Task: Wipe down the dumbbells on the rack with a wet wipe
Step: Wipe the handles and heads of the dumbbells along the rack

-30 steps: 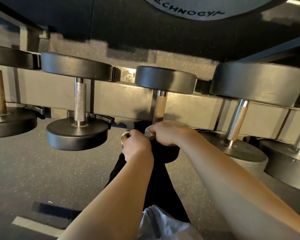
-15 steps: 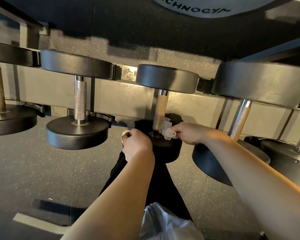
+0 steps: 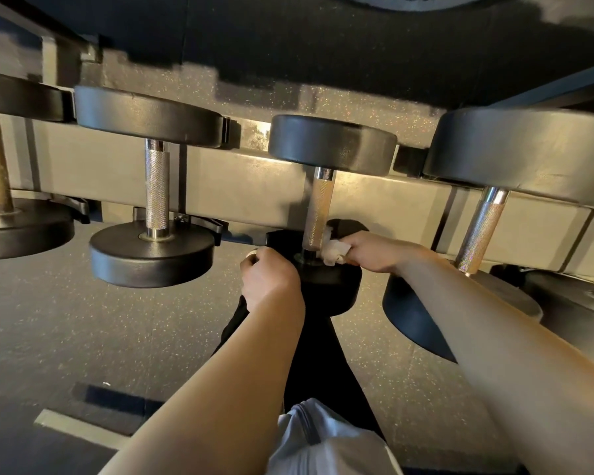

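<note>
Five dumbbells [image 3: 326,214] racked, right hand [image 3: 374,252] clutching one wet wipe [image 3: 335,250], left hand [image 3: 268,279] curled, contents hidden.

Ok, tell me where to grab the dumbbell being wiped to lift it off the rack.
Grip the knurled handle mid-length, coming from above, toward the rack: it's the only narrow part between the two wide heads, and the right hand with the wipe already sits at its near end.

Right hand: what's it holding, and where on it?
The right hand pinches the bunched wet wipe at its near end; the free end touches the dumbbell handle low down.
</note>
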